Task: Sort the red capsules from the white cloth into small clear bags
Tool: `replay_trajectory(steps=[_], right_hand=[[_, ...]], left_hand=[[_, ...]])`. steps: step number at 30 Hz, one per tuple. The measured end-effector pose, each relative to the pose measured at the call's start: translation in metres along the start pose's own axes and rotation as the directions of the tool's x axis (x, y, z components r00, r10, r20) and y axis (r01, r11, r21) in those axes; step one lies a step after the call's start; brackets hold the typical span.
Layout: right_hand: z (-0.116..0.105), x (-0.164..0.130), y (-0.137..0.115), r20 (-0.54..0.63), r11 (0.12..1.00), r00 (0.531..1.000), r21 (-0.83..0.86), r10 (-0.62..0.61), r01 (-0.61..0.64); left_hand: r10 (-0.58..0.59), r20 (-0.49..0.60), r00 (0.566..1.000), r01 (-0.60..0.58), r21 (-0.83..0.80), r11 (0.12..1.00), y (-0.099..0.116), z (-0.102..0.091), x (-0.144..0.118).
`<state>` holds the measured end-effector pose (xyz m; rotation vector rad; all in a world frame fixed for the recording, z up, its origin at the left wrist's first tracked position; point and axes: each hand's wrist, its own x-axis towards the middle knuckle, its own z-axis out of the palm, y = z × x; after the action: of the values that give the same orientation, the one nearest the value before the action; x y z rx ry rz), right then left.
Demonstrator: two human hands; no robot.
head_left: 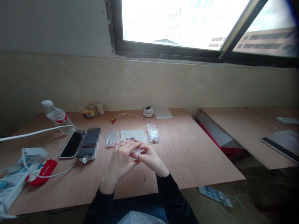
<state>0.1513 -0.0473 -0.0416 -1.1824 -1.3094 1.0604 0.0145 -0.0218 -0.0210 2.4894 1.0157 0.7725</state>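
Note:
A small clear zip-lock bag [138,152] with a red seal line is held up just above the near part of the table. My left hand [122,158] is closed on its left side, the fingers bent over the top. On the other side, my right hand [151,158] pinches the bag near the red line. What lies inside the bag is mostly hidden by my fingers. Just beyond my hands, several small dark red pieces [130,139] rest on a white sheet [139,136]. A clear plastic bag [111,138] lies left of the sheet, and a stack of zip-lock bags [153,133] lies right.
Two phone-like devices [70,146] lie to the left, near a water bottle [58,117]. A red and white item [44,171], a power strip [14,186] and white cables occupy the left edge. At the back stands a dome camera [148,112] with its cable. Another table [247,130] is right.

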Motion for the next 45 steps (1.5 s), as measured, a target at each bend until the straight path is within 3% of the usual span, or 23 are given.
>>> replay_trajectory(steps=[9,13,21,30,45], right_hand=[[-0.005,0.001,-0.001,0.162,0.985,0.987,0.173,-0.001,-0.027],[-0.009,0.000,-0.005,0.176,0.992,0.984,0.115,0.028,-0.049],[-0.021,-0.001,-0.003,0.281,0.999,0.960,-0.037,-0.017,0.029],[-0.028,-0.004,0.010,0.288,0.976,0.957,-0.218,0.038,0.027],[-0.025,-0.002,0.008,0.223,0.990,0.975,-0.139,0.022,0.010]], left_hand=[[-0.046,0.010,0.999,0.046,-0.041,0.998,-0.004,0.000,-0.001],[-0.075,0.040,0.996,0.078,-0.092,0.993,-0.002,0.000,-0.001],[-0.062,0.157,0.986,0.104,-0.271,0.957,-0.008,0.001,-0.004],[-0.072,0.216,0.974,0.139,-0.310,0.940,-0.014,0.001,-0.008],[-0.081,0.162,0.984,0.123,-0.272,0.954,-0.010,0.000,-0.006]])
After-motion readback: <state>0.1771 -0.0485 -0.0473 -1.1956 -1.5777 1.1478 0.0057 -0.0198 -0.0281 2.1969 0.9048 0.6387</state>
